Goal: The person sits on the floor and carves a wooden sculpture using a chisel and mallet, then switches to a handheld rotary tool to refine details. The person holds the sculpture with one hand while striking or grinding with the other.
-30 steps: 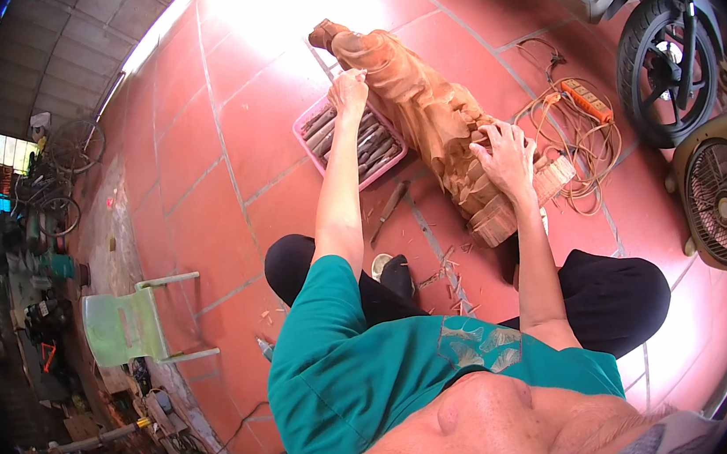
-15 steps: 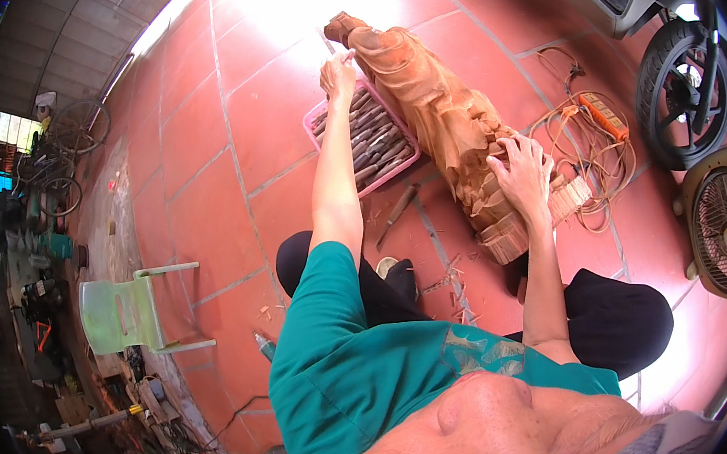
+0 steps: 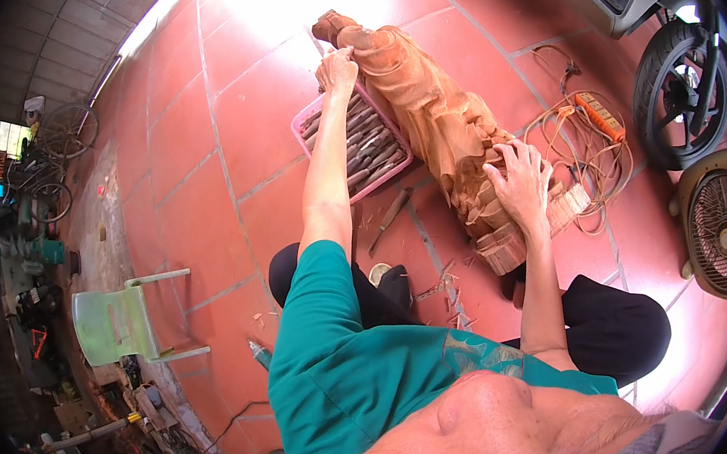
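Note:
A carved wooden statue (image 3: 430, 105) lies slantwise on the tiled floor, its rough block base towards me. My right hand (image 3: 519, 177) rests on the carving near that base, fingers spread and slightly bent. Beyond the pink tray (image 3: 298, 126), my left hand (image 3: 336, 71) is closed on a slim tool, apparently a chisel (image 3: 318, 46), with its thin end pointing away from me; most of it is hidden in the fist. Several wooden-handled carving tools (image 3: 370, 145) fill the tray. Between the tray and my feet lies another wooden-handled tool (image 3: 390, 221).
An orange power strip (image 3: 600, 117) with tangled cord lies right of the statue. Farther right are a motorbike wheel (image 3: 680, 94) and a fan (image 3: 724, 233). A green chair (image 3: 115, 326) stands at left. Wood chips (image 3: 452, 293) are scattered near my feet.
The view has shifted slightly, moving the tray and chair a little left in the picture. My left hand stays closed near the statue's far end; my right hand remains on the carving.

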Available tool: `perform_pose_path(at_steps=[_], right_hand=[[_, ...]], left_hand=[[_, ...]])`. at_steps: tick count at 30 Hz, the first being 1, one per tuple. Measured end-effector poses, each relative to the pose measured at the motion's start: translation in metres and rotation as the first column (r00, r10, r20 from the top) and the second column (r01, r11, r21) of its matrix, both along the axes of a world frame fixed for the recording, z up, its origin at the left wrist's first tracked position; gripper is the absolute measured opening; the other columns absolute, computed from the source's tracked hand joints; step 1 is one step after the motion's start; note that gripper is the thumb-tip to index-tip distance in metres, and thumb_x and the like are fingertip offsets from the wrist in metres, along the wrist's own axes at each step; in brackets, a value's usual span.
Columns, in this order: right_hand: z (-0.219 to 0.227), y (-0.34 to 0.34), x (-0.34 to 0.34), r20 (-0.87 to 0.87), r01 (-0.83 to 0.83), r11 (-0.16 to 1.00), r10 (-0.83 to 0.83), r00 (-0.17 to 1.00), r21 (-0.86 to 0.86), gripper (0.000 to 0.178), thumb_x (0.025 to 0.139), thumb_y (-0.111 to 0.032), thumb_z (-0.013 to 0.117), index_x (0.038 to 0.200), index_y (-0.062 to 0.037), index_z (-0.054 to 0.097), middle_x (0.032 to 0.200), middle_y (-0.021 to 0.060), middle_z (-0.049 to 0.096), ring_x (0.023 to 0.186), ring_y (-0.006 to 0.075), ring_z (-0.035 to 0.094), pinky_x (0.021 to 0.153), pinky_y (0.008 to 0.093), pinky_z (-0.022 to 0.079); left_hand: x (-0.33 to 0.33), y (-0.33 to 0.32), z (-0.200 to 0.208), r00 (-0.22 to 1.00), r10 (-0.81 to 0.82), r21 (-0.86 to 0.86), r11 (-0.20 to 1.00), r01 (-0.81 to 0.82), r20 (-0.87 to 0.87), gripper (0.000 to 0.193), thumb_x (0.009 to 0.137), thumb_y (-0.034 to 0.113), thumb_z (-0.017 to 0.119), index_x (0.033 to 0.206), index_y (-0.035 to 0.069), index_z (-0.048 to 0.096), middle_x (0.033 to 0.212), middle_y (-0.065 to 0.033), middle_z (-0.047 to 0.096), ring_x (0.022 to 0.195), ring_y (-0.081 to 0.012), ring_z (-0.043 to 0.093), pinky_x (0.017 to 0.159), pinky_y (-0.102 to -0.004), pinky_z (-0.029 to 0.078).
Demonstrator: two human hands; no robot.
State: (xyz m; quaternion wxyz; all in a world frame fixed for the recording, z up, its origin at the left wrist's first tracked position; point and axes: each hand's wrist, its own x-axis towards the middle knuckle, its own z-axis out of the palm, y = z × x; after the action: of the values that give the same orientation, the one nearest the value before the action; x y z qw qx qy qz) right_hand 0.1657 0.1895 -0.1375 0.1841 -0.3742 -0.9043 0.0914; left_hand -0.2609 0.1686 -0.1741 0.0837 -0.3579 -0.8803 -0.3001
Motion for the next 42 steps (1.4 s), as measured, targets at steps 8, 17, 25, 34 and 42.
perform_pose_path(at_steps=[8,17,25,34,42], right_hand=[[-0.003,0.002,-0.002,-0.03,-0.009,1.0,0.008,1.0,-0.03,0.04,0.089,-0.037,0.069,0.12,-0.0143,0.062,0.126,0.0073,0.056,0.124,0.0296,0.048,0.104,0.0581,0.034],[-0.001,0.002,0.002,-0.028,0.006,1.0,-0.006,1.0,-0.025,0.039,0.088,-0.035,0.069,0.121,-0.0152,0.063,0.127,0.0056,0.058,0.124,0.0277,0.05,0.105,0.0529,0.034],[0.0,0.0,-0.001,-0.052,0.011,1.0,-0.012,0.999,-0.025,0.041,0.086,-0.036,0.071,0.12,-0.0134,0.064,0.127,0.0089,0.055,0.124,0.0293,0.048,0.104,0.0562,0.033],[0.0,-0.001,-0.001,-0.05,0.007,1.0,-0.008,0.999,-0.02,0.041,0.086,-0.037,0.07,0.12,-0.0125,0.064,0.127,0.0092,0.056,0.124,0.0298,0.048,0.102,0.0543,0.034],[-0.002,0.004,0.006,-0.03,0.065,0.998,-0.066,0.997,-0.027,0.042,0.086,-0.037,0.07,0.12,-0.0125,0.065,0.128,0.0097,0.056,0.125,0.0309,0.047,0.103,0.0549,0.034]], left_hand=[[0.026,-0.004,0.018,0.988,-0.129,0.02,0.991,0.131,-0.083,0.026,0.089,0.015,0.059,0.106,0.02,0.078,0.102,-0.0129,0.069,0.091,-0.0354,0.069,0.08,-0.0479,0.054],[0.04,0.007,0.01,0.985,-0.149,0.246,0.961,0.124,0.088,0.018,0.087,0.015,0.07,0.102,0.017,0.079,0.09,-0.0083,0.072,0.084,-0.0247,0.069,0.076,-0.0352,0.052],[0.031,-0.002,0.024,1.0,-0.01,0.061,0.998,0.012,-0.018,0.017,0.091,0.023,0.064,0.093,0.015,0.078,0.104,-0.0134,0.071,0.088,-0.0363,0.07,0.076,-0.0471,0.053],[0.035,0.018,0.033,0.981,-0.147,-0.083,0.987,0.137,-0.124,0.019,0.09,0.019,0.06,0.096,0.018,0.078,0.106,-0.0084,0.069,0.094,-0.0344,0.068,0.081,-0.0472,0.053],[0.036,0.084,0.04,0.845,-0.47,-0.384,0.851,0.358,-0.255,0.017,0.087,0.014,0.062,0.093,0.016,0.077,0.111,-0.0157,0.068,0.1,-0.039,0.067,0.084,-0.0497,0.052]])
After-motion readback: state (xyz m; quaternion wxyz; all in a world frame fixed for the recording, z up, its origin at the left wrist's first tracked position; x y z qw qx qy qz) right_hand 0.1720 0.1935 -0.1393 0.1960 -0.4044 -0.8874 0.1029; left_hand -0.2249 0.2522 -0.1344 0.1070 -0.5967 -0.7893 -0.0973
